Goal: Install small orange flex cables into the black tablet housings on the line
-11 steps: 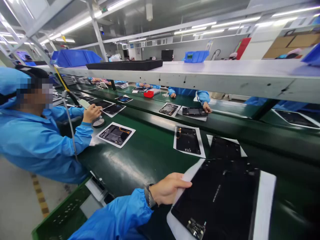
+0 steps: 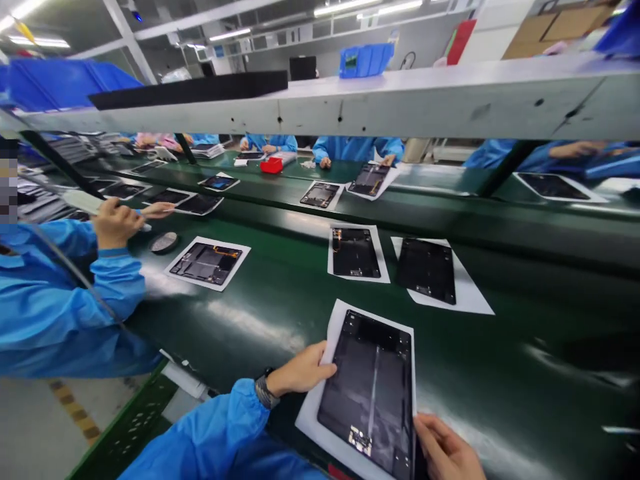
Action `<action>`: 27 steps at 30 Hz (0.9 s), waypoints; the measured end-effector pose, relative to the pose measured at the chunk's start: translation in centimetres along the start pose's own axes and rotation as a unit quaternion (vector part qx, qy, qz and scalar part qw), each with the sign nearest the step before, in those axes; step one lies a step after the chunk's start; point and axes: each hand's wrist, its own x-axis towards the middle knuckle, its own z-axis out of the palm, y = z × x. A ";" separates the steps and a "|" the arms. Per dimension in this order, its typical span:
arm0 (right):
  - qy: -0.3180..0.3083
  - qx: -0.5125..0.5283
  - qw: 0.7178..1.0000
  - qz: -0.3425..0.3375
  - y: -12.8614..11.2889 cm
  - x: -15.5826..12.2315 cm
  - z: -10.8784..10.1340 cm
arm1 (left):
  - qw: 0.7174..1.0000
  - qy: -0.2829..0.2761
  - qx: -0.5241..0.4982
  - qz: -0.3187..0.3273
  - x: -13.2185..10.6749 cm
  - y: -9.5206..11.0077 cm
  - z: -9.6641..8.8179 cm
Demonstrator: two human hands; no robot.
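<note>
The left hand [image 2: 298,371] and right hand [image 2: 444,451] are apart, on opposite sides of a black tablet panel [image 2: 367,400]. The panel lies on a white paper sheet [image 2: 311,424] on the green counter [image 2: 525,300], with a small circuit board [image 2: 360,440] exposed at its near end. The left hand is on the sheet's left margin, against the panel edge; the right hand is at the panel's lower right edge. Whether either hand grips cannot be determined. A wristwatch [image 2: 267,392] is worn on the left wrist, at the end of a blue sleeve [image 2: 215,427].

Two further dark panels [image 2: 425,270] [image 2: 354,253] lie on paper sheets just ahead. To the left, a co-worker's hand [image 2: 116,223] holds a pale flat tool [image 2: 85,202] near a round dish [image 2: 164,243] and another panel [image 2: 207,263]. Farther off, a red box [image 2: 273,165] sits on a second counter section, below a long overhead shelf [image 2: 320,110].
</note>
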 end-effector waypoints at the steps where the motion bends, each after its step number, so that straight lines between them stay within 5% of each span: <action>1: 0.008 -0.037 0.999 -0.021 0.0 -0.1 -0.1 | 0.998 0.008 0.055 -0.011 0.0 0.0 -0.4; 4: 0.048 -0.187 0.979 -0.062 -0.2 -0.2 -0.1 | 0.959 0.111 0.259 -0.016 0.8 0.8 -1.9; 6: 0.072 -0.281 0.955 -0.061 -0.3 -0.2 0.0 | 0.915 0.183 0.356 0.044 2.3 1.6 -2.4; 11: 0.094 -0.389 0.916 -0.040 -0.4 -0.4 0.7 | 0.863 0.139 0.423 0.240 8.1 2.5 -1.6; 16: 0.122 -0.420 0.899 0.005 -0.7 -1.2 1.3 | 0.866 0.129 0.403 0.268 11.7 1.1 -1.1; 27: 0.151 -0.427 0.891 0.021 -1.5 -1.8 1.9 | 0.879 0.144 0.368 0.267 11.8 0.3 -1.4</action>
